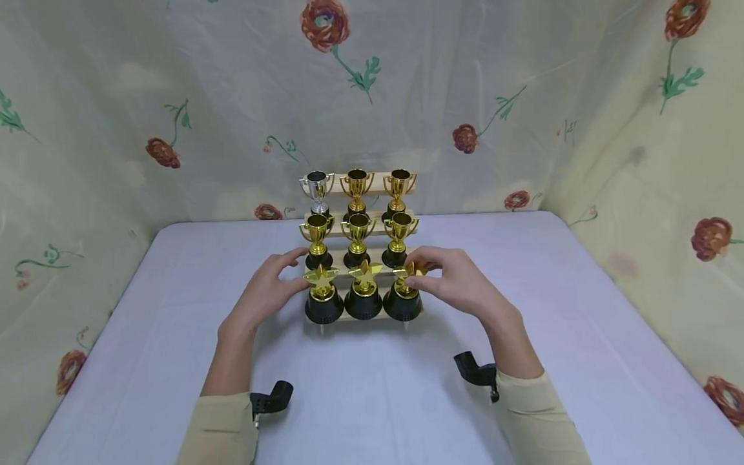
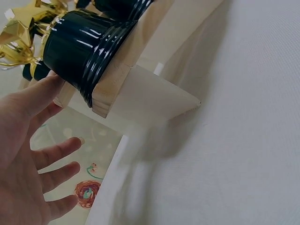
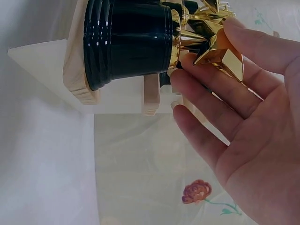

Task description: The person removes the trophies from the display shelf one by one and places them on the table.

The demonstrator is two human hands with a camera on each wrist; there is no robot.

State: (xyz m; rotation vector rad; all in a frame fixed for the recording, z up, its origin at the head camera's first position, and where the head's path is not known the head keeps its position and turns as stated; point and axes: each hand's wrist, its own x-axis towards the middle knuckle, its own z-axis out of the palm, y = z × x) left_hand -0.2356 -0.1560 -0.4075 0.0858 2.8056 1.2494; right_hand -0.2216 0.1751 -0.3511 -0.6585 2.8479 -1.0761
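- The desk (image 1: 174,310), under a pale lilac cloth, is the largest thing; flowered fabric hangs behind and to both sides of it.
- A stepped wooden rack (image 1: 363,248) stands towards the middle of the desk's far edge and carries nine small trophies in three rows of three.
- The back and middle rows hold cup trophies (image 1: 356,229), all gold except a silver one (image 1: 316,187) at the back left corner of the rack.
- The front row, along the rack's near edge, holds three star trophies on black bases; each stands upright, long axis vertical, star on top.
- The left hand (image 1: 267,290) sits at the rack's near left corner, fingers relaxed and spread, touching the left star trophy (image 1: 323,294); the left wrist view shows the fingers straight beside its black base, not wrapped round it.
- The right hand (image 1: 459,281) is at the near right corner, fingertips lightly pinching the star of the right star trophy (image 1: 403,294); in the right wrist view the gold star lies against those fingers.
- Judging by this, the step in hand looks like settling or taking hold of the front-row trophies; a next move would call for a firm hold at the stem and a straight upward lift, so the neighbouring middle star trophy (image 1: 363,294) is not knocked.
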